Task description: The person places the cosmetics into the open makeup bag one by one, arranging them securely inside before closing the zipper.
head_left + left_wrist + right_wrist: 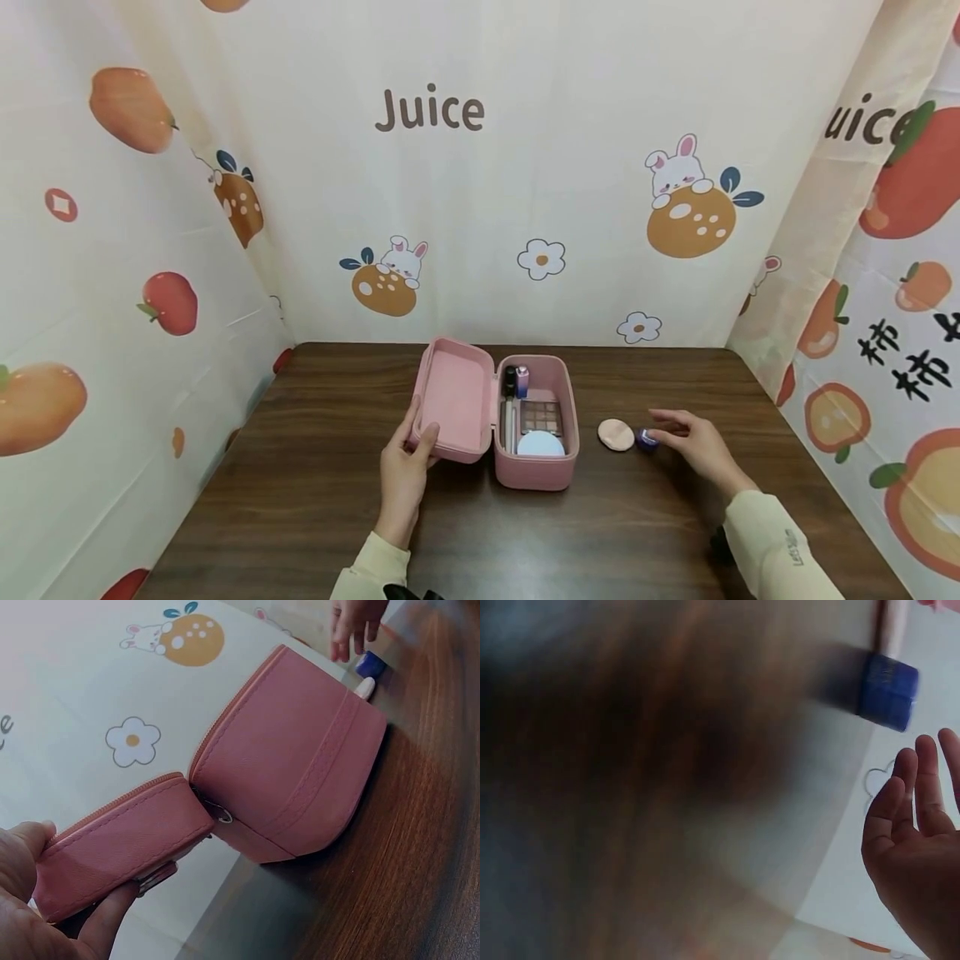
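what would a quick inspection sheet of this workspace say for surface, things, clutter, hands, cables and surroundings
Surface: dark wood-grain table
Job's things: open pink cosmetic case holding an eyeshadow palette, a pale blue disc and more; round beige puff and small blue container on the table beside it
Clutter: nothing seen
Hands: left hand grips the case's lid; right hand is by the small blue container, apart from it
Cables: nothing seen
Surroundings: cream fabric backdrop printed with fruit, rabbits and "Juice"

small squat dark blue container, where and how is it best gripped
Probably pinch the container across its opposite sides, from the right: it is squat, with the flat round beige pad close on its left and the right hand on its right.
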`<state>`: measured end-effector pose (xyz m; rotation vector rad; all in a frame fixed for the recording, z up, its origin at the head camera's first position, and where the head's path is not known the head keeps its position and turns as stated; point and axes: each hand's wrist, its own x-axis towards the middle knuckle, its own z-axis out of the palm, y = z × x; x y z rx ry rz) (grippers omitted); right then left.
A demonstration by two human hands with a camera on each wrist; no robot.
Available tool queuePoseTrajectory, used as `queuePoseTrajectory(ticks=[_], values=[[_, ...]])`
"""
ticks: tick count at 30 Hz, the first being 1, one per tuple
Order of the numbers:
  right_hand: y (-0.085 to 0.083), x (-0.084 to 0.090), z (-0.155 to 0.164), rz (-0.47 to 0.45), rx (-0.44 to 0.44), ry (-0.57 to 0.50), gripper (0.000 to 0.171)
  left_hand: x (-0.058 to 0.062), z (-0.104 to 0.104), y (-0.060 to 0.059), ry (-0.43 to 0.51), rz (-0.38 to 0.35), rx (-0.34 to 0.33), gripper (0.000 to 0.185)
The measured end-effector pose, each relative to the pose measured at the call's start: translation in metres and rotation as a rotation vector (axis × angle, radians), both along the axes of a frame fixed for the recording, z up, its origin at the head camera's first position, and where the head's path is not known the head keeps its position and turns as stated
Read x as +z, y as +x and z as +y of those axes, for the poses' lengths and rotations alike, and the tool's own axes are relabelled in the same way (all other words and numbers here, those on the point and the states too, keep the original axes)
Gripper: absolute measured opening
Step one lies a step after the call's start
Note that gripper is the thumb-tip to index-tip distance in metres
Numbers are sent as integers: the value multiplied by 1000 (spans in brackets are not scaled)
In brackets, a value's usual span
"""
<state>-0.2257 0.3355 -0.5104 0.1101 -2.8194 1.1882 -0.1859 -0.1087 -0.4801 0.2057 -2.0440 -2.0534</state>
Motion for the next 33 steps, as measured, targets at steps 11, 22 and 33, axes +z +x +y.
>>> queuePoseTrajectory(ticks=[11, 22, 33], values=[[-5, -12, 3, 11, 22, 70, 51, 0, 1, 0, 14, -7, 0, 53], [-2, -12, 2, -53, 40, 56, 48, -1, 0, 1, 18, -11, 1, 53], [-3, -12, 1, -45, 23, 63, 46, -1, -1, 0, 9, -18, 5, 54]])
